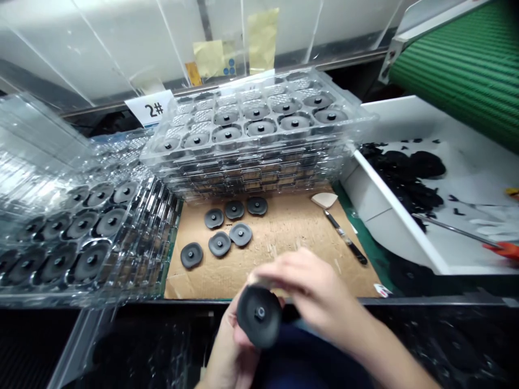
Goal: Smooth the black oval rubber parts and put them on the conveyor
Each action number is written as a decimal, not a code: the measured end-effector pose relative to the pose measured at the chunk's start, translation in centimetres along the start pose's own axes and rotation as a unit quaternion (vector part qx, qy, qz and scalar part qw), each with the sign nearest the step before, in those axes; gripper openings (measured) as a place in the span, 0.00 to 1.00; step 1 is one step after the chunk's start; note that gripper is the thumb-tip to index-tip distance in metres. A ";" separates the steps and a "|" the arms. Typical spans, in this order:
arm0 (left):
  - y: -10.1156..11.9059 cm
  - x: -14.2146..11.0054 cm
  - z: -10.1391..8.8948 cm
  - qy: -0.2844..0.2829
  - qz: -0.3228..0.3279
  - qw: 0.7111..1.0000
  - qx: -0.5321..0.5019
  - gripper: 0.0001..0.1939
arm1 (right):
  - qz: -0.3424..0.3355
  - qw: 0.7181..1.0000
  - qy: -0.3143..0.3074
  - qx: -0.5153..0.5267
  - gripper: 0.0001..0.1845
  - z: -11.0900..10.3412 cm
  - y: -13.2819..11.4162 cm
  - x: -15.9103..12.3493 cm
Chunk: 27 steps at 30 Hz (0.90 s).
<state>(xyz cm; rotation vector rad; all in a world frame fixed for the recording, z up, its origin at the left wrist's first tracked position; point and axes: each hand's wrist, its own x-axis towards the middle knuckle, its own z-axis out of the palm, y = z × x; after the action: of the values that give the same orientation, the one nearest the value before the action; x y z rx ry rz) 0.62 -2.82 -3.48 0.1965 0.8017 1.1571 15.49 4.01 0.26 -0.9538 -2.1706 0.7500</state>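
Note:
My left hand holds a black, rounded plastic disc with a small raised stub at its centre, close to my body. At the disc's upper rim, the bent fingers of my right hand come together, blurred; something small and pale shows at the fingertips, too unclear to name. Several similar black discs lie on the brown cardboard sheet beyond my hands. A slim black-handled tool rests on the cardboard's right side, its upper end by a pale fan-shaped piece.
Stacked clear trays holding discs stand behind the cardboard, and another tray stack stands at left. On the right, a white bin contains black pieces and a screwdriver with a red handle. A green ribbed belt slopes above it.

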 end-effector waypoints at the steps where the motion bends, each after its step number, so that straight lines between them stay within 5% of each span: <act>1: 0.4 0.0 -0.1 0.001 -0.003 1.000 -0.011 0.32 | 0.063 0.998 -0.006 -0.006 0.16 0.3 1.2 -0.5; 3: 1.0 0.0 -0.4 0.005 -0.014 0.999 -0.037 0.32 | 0.145 0.989 -0.005 -0.014 0.16 1.6 3.6 -1.9; 7: 1.4 0.2 -0.7 0.010 -0.024 0.999 -0.043 0.31 | 0.175 0.984 -0.019 0.014 0.13 5.0 5.8 -4.9; 12: 0.9 0.5 0.1 0.041 -0.032 0.998 -0.023 0.34 | 0.209 0.975 0.062 0.029 0.13 3.2 2.8 -3.9; 16: 0.8 0.7 0.9 0.038 -0.027 0.999 -0.010 0.32 | 0.067 0.979 0.192 0.018 0.14 0.8 -1.8 -1.3; 18: 1.0 0.9 0.8 0.026 -0.027 0.999 -0.015 0.26 | -0.007 0.987 0.159 0.012 0.14 0.7 -3.1 -0.6; 22: 1.1 1.2 0.6 0.038 -0.025 0.999 -0.002 0.23 | 0.035 0.998 0.042 0.011 0.13 1.2 -3.4 0.0; 25: 1.1 1.0 1.1 0.017 -0.044 0.999 -0.014 0.29 | 0.006 0.991 0.133 -0.019 0.14 1.3 -3.3 0.1; 27: 1.4 0.8 1.5 0.006 -0.041 0.999 -0.013 0.31 | -0.015 0.992 0.126 0.000 0.15 0.8 -3.2 -0.4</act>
<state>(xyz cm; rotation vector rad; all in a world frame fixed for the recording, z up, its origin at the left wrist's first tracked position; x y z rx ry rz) 0.67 -1.17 -2.04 0.1343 0.7978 1.0925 13.78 1.65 1.84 -0.9595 -1.9594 0.5814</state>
